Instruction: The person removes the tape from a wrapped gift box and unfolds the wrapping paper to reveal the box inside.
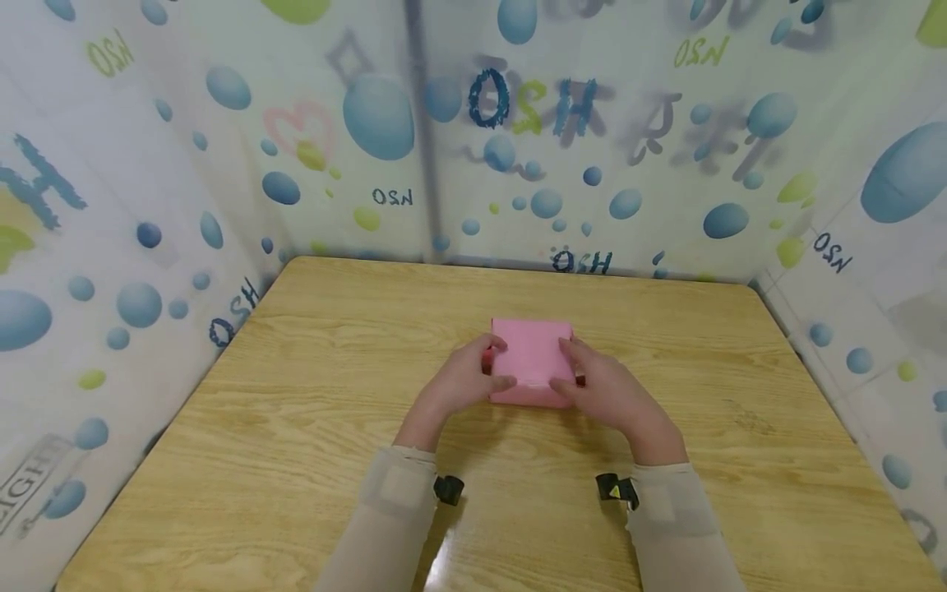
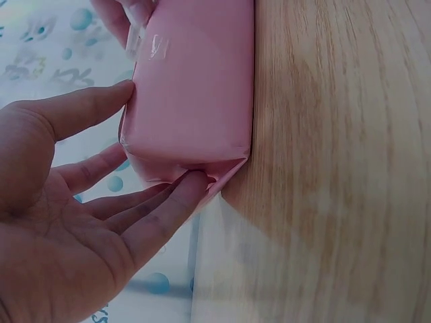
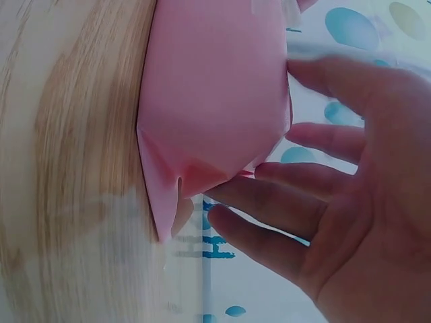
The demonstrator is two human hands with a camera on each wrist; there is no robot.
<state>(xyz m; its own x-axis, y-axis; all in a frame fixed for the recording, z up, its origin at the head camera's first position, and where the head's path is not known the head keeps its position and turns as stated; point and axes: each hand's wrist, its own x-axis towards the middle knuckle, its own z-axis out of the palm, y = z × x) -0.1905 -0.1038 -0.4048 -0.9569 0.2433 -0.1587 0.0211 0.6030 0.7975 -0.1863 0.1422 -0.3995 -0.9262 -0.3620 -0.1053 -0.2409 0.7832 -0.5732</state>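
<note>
A pink paper-wrapped package (image 1: pixel 531 353) lies on the wooden table between both hands. My left hand (image 1: pixel 466 378) is at its left end, thumb and index finger on the top edges. In the left wrist view its lower fingers (image 2: pixel 178 205) press into the folded paper at that end. My right hand (image 1: pixel 602 386) rests against the right end, thumb and index finger along the top. The right wrist view shows a loose pointed paper flap (image 3: pixel 158 202) hanging there, the fingers touching near the folds. Clear tape (image 2: pixel 158 47) sticks to the package's near face.
The wooden table (image 1: pixel 296 460) extends around the package on all sides. A bubble-patterned curtain (image 1: pixel 547 164) with printed lettering encloses the back and both sides of the table. Small black devices (image 1: pixel 449 490) are strapped at both wrists.
</note>
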